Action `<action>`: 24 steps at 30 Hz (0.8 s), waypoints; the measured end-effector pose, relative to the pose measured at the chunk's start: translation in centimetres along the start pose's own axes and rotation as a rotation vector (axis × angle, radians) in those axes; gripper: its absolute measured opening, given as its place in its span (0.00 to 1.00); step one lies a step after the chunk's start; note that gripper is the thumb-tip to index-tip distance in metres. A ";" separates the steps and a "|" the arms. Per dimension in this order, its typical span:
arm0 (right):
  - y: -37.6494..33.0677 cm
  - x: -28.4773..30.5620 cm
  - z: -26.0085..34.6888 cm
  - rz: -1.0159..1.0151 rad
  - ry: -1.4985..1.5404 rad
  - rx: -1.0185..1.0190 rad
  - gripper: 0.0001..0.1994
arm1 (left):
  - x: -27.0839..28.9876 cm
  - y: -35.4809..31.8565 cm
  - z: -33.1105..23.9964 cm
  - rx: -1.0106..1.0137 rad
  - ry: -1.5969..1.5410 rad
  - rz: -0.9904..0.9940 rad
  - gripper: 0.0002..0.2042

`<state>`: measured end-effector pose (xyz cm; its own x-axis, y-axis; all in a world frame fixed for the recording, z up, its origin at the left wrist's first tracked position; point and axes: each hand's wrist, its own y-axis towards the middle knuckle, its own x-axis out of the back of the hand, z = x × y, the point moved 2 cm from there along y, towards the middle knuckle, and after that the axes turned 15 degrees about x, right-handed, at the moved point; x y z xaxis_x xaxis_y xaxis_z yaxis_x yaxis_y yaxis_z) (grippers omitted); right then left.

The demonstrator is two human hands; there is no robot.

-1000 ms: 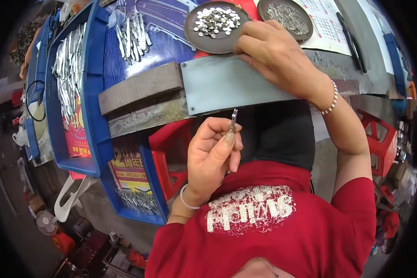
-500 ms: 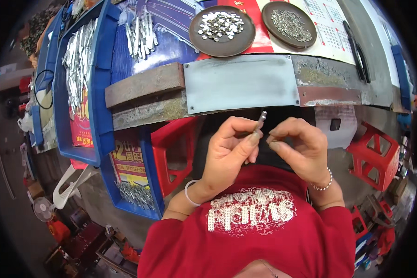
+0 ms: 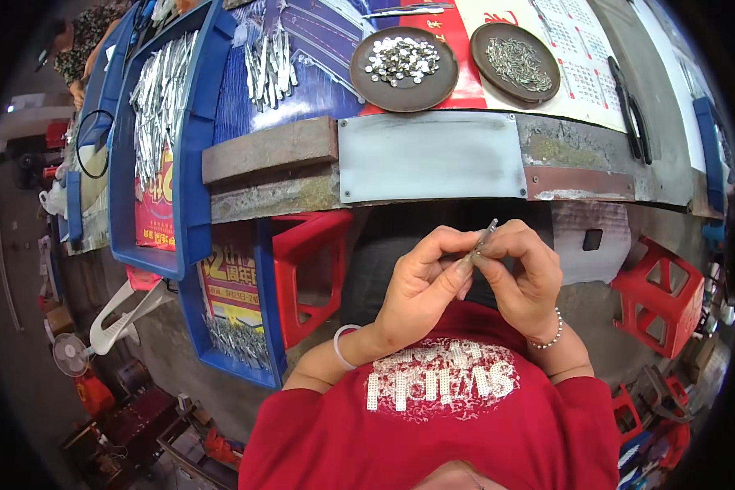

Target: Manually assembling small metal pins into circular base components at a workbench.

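Note:
A slim silver metal piece point(image 3: 490, 231) stands up between my two hands, in front of the bench edge. My left hand point(image 3: 427, 282) grips its lower part between thumb and fingers. The thumb and index finger of my right hand point(image 3: 521, 273) are pinched together against the same piece, and the fingertips of both hands touch or nearly touch. Whether my right fingers also hold some small part is hidden. Beyond the hands, a brown dish point(image 3: 400, 100) holds small round shiny discs, and a second brown dish point(image 3: 483, 59) holds small thin metal pins.
A pale metal plate point(image 3: 433, 159) is screwed to the bench edge beside a wooden block point(image 3: 269, 153). Slim metal pieces point(image 3: 269, 69) lie on blue sheeting; more fill a blue tray point(image 3: 194, 155). A lower blue bin point(image 3: 274, 314), red stools point(image 3: 660, 294) and a black-handled tool point(image 3: 629, 110) are around.
My right hand has closed in on the metal piece, where a gap showed before. Both hands sit slightly lower, and the left has shifted right. The view has tilted a little.

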<state>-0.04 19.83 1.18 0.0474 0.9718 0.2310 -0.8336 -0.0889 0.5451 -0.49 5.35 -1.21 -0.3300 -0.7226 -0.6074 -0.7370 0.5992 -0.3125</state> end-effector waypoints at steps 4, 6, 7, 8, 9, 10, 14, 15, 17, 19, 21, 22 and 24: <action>-0.8 -0.4 -0.6 -0.152 0.305 -0.208 0.07 | -0.3 0.1 0.0 -0.096 0.048 0.036 0.13; -0.7 -0.6 -1.2 -0.216 0.636 -0.380 0.08 | -0.4 0.2 -0.3 -0.124 0.071 0.045 0.13; -0.7 -0.3 -1.6 -0.214 0.828 -0.472 0.08 | -0.7 -0.1 -0.3 -0.145 0.105 0.039 0.13; -0.6 -0.2 -2.2 -0.203 1.022 -0.556 0.09 | -0.7 -0.2 -0.2 -0.174 0.146 0.034 0.13; -0.4 -0.2 -2.5 -0.168 1.055 -0.539 0.09 | -0.7 -0.3 -0.1 -0.207 0.216 0.030 0.13; -0.1 -0.2 -2.3 -0.167 1.055 -0.540 0.09 | -0.8 -0.3 -0.2 -0.223 0.231 0.008 0.13; 1.0 -1.1 -1.3 -0.214 0.713 -0.455 0.06 | -0.7 0.0 -0.8 -0.387 0.330 -0.145 0.14; 1.4 -1.5 -0.8 -0.238 0.617 -0.405 0.06 | -0.6 0.2 -0.9 -0.435 0.367 -0.184 0.14; 2.0 -2.1 -0.1 -0.264 0.390 -0.273 0.06 | -0.3 0.4 -1.3 -0.535 0.465 -0.259 0.15; 2.6 -2.2 0.3 -0.252 0.182 -0.085 0.06 | -0.5 0.4 -1.8 -0.583 0.560 -0.326 0.15; 2.8 -2.2 0.9 -0.249 0.007 0.043 0.06 | -0.8 0.2 -1.8 -0.613 0.585 -0.353 0.15; 3.0 -2.2 1.1 -0.240 -0.026 0.080 0.06 | -0.8 0.2 -1.9 -0.645 0.613 -0.362 0.14; 3.1 -2.1 1.6 -0.210 -0.102 0.137 0.06 | -1.0 0.0 -1.9 -0.695 0.649 -0.383 0.14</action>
<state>-1.79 17.15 3.70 0.2725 0.9458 0.1770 -0.7176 0.0772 0.6922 -1.27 5.42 0.76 -0.1044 -0.9943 0.0212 -0.9707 0.1065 0.2153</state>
